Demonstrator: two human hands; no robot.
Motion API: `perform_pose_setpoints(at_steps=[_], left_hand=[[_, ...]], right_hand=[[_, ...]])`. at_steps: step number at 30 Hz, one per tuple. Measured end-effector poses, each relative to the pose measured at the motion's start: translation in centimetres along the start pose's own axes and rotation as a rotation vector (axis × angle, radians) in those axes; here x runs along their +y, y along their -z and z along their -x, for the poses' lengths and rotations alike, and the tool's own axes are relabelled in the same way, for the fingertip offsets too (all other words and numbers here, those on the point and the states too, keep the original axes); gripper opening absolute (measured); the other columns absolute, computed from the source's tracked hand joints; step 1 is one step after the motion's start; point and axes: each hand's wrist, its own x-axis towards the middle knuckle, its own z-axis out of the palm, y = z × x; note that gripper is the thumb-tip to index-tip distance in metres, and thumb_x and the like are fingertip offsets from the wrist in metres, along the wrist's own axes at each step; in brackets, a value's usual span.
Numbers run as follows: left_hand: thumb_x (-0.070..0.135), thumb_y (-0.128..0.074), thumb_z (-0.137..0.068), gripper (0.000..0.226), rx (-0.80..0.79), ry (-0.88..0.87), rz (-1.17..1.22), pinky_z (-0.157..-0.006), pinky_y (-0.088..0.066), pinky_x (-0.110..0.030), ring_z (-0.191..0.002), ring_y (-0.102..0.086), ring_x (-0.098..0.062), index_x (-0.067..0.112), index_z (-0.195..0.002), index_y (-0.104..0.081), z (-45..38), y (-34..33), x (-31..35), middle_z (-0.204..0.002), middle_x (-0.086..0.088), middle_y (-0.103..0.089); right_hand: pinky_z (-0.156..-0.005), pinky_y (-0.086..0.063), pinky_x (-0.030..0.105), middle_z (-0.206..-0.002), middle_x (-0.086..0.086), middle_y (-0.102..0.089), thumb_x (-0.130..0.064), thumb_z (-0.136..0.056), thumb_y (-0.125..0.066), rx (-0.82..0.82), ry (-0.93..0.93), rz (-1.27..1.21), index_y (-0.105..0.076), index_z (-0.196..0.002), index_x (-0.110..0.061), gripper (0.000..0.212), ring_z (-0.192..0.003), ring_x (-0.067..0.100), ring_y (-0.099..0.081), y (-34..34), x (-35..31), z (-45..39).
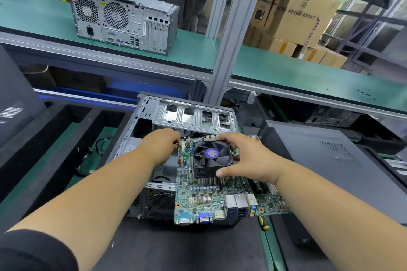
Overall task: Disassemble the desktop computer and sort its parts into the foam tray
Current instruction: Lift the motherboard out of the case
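Note:
A green motherboard (pixel 207 198) is lifted out over the open desktop case (pixel 187 114), its rear ports toward me. A black CPU fan (pixel 211 156) on a finned heatsink sits on the board. My right hand (pixel 248 158) grips the fan, thumb on its near edge and fingers over its far edge. My left hand (pixel 161 145) is curled at the board's far left edge by a white connector; what its fingers hold is hidden.
A black foam tray (pixel 55 130) lies to the left with loose cables (pixel 88 160) in it. A black side panel (pixel 326 160) lies to the right. A yellow-handled screwdriver (pixel 263 223) lies at the board's right corner. A second computer case (pixel 123 20) stands on the upper green shelf.

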Motion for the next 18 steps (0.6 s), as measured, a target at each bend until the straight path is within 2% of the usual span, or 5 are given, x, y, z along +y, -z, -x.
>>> perform_pose_setpoints(at_steps=[2,5,9,12,18], left_hand=[[0.001,-0.05,-0.086,0.02,0.033,0.059,0.108,-0.049,-0.036,-0.026,-0.062,-0.045,-0.018,0.019,-0.077,-0.048,-0.1,-0.2,-0.4,-0.076,-0.002,-0.053],[0.013,-0.051,-0.093,0.024,0.095,0.137,0.261,-0.047,-0.031,-0.025,-0.061,-0.044,-0.019,0.022,-0.072,-0.043,-0.2,0.0,-1.2,-0.071,-0.002,-0.052],[0.011,-0.048,-0.093,0.022,0.14,0.153,0.323,-0.051,-0.039,-0.026,-0.067,-0.053,-0.026,0.023,-0.074,-0.048,-0.3,-0.2,-1.4,-0.078,-0.005,-0.058],[0.007,-0.044,-0.092,0.024,0.163,0.15,0.366,-0.061,-0.046,-0.029,-0.077,-0.058,-0.024,0.025,-0.097,-0.059,-0.1,-0.3,-1.6,-0.09,0.001,-0.06],[0.009,-0.061,-0.077,0.036,0.038,0.005,0.305,-0.091,-0.046,-0.028,-0.101,-0.055,-0.013,0.032,-0.104,-0.067,0.2,0.6,-1.0,-0.109,0.01,-0.062]], right_hand=[[-0.101,-0.039,0.022,-0.135,-0.018,-0.043,-0.06,-0.064,-0.08,-0.039,0.019,0.019,-0.039,-0.14,-0.035,0.09,-0.119,0.0,-0.043,0.7,-0.1,-0.5],[-0.09,-0.035,0.01,-0.126,-0.025,-0.046,-0.063,-0.061,-0.079,-0.068,0.038,0.045,-0.043,-0.132,-0.042,0.083,-0.107,-0.011,-0.044,1.4,-0.2,-0.9],[-0.094,-0.039,0.019,-0.126,-0.025,-0.044,-0.064,-0.06,-0.079,-0.003,0.037,0.064,-0.041,-0.135,-0.039,0.088,-0.112,-0.001,-0.043,1.1,0.4,-1.2],[-0.093,-0.04,0.02,-0.119,-0.037,-0.04,-0.065,-0.057,-0.078,0.028,0.016,0.018,-0.041,-0.129,-0.046,0.083,-0.112,-0.002,-0.044,0.7,0.6,-1.3],[-0.103,-0.043,0.031,-0.133,-0.019,-0.045,-0.054,-0.061,-0.084,0.093,-0.011,-0.109,-0.041,-0.132,-0.042,0.084,-0.122,0.006,-0.045,0.0,1.6,-0.8]])
